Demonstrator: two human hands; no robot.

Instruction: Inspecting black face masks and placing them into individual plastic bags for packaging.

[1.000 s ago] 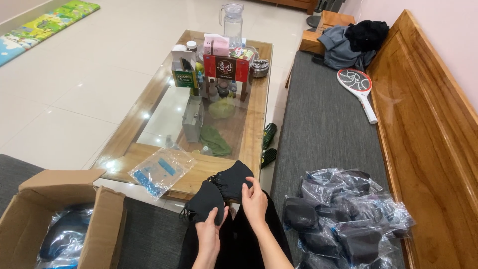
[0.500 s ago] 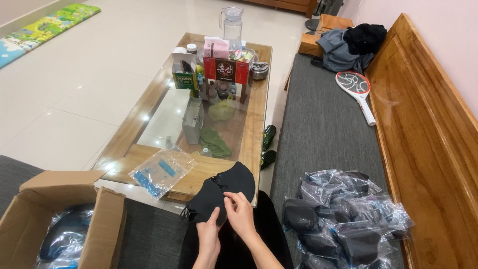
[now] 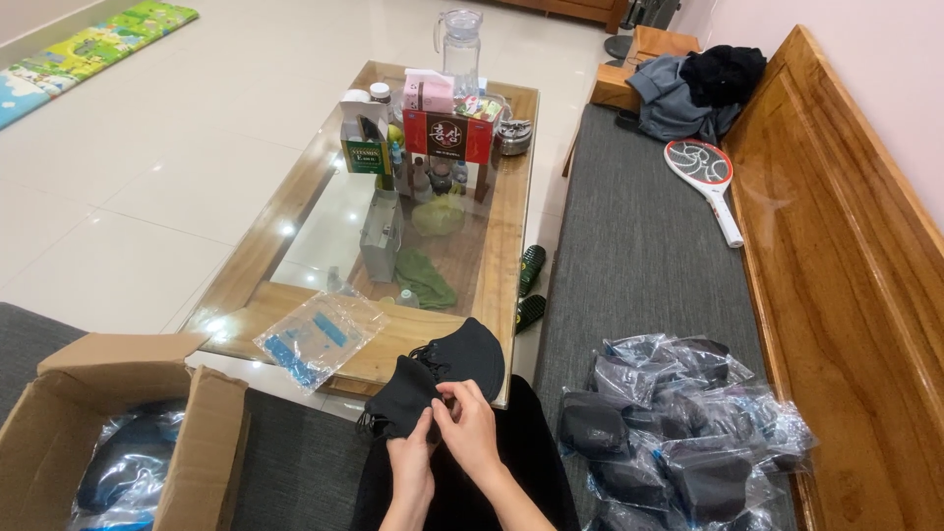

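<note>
Both hands meet over the person's lap, at the near edge of the glass-topped coffee table (image 3: 295, 211); the left hand (image 3: 411, 454) pinches the lower edge of a stack of black face masks (image 3: 438, 374), and the right hand (image 3: 470, 429) is clenched on the same stack from the right; an open cardboard box (image 3: 108, 418) sits to the left; bagged black masks (image 3: 688, 433) are piled right on the bench; a clear plastic bag (image 3: 317, 334) lies on the table; farther off stand boxes and a glass jug (image 3: 460, 39).
</note>
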